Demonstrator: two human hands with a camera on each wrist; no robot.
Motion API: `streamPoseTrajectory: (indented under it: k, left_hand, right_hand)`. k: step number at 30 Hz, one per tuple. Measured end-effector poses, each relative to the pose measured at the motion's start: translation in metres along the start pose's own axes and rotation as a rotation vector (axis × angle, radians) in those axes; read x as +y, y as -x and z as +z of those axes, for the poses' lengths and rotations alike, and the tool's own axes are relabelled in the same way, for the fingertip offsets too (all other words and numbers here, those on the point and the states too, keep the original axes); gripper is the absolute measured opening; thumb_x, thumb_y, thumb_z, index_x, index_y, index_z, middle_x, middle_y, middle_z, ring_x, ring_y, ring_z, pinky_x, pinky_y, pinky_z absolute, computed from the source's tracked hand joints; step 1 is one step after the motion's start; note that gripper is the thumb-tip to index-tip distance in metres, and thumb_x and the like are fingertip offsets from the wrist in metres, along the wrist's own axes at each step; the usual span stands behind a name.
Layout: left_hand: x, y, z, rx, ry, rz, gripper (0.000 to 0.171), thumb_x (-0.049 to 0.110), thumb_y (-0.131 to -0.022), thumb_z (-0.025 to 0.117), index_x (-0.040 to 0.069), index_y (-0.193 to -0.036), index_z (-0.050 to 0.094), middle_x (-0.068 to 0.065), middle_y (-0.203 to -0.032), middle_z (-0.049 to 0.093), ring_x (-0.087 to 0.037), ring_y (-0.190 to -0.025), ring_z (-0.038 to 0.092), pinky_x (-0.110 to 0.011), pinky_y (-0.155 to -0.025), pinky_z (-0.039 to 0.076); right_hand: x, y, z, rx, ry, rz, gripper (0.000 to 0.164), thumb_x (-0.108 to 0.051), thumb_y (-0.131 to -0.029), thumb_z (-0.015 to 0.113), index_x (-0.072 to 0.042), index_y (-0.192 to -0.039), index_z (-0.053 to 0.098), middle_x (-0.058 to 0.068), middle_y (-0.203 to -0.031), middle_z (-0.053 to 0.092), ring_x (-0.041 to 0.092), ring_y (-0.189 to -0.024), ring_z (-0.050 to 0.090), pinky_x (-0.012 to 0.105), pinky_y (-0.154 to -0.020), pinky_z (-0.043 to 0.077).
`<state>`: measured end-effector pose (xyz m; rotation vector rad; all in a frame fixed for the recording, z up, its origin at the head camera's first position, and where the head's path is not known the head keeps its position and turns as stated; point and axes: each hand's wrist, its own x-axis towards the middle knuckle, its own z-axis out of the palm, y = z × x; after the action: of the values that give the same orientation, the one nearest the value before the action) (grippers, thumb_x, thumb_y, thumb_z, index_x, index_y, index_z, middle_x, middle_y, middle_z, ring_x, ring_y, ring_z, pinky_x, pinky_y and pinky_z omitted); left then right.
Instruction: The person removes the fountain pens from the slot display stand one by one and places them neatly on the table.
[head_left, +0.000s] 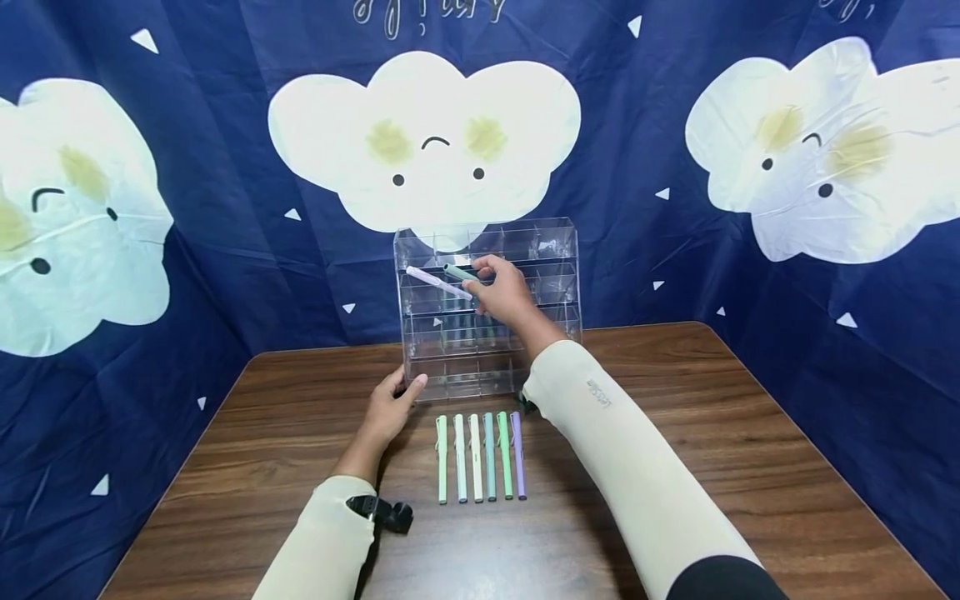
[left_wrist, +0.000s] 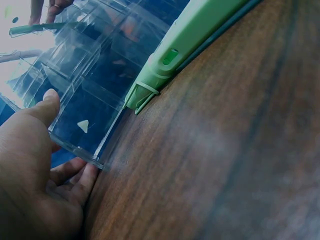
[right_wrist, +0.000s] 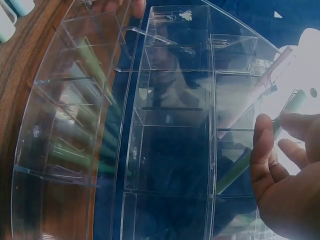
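Note:
A clear plastic multi-tier organizer rack [head_left: 551, 223] stands upright near the back of the table. My left hand [head_left: 388, 410] grips its lower left corner, thumb in front and fingers behind the side, as the left wrist view [left_wrist: 30, 170] shows of that hand. At an upper tier, my right hand [head_left: 506, 292] pinches a dull green pen [head_left: 459, 272] between thumb and fingers. In the right wrist view the green pen [right_wrist: 234, 172] slants down into a compartment. A pale lilac pen [head_left: 433, 281] leans in the rack just left of it.
In front of the rack several pens lie side by side on the wooden table, from a light green pen [head_left: 442, 458] to a purple pen [head_left: 519, 457]. A blue cloth [head_left: 315, 275] with white clouds hangs right behind the rack.

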<state>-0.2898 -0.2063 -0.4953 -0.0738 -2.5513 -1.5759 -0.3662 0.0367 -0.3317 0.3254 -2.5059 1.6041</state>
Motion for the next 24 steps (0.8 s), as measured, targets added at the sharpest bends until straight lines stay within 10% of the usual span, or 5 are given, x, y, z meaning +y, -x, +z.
streamPoseTrajectory:
  k: [24]
  left_hand:
    - [0.0000,0.0009,0.0001,0.001,-0.007,0.013,0.065,0.043,-0.111,0.066,0.013,-0.166,0.049,-0.025,-0.151,0.065,-0.039,-0.130,0.069,-0.048,-0.104,0.058]
  right_hand:
    - [-0.0041,-0.0065,0.0054,-0.018,-0.008,0.063,0.026,-0.021,-0.108,0.072,-0.010,-0.132,0.073,0.012,-0.134,0.066,0.013,-0.055,0.067,0.054,-0.075,0.066]
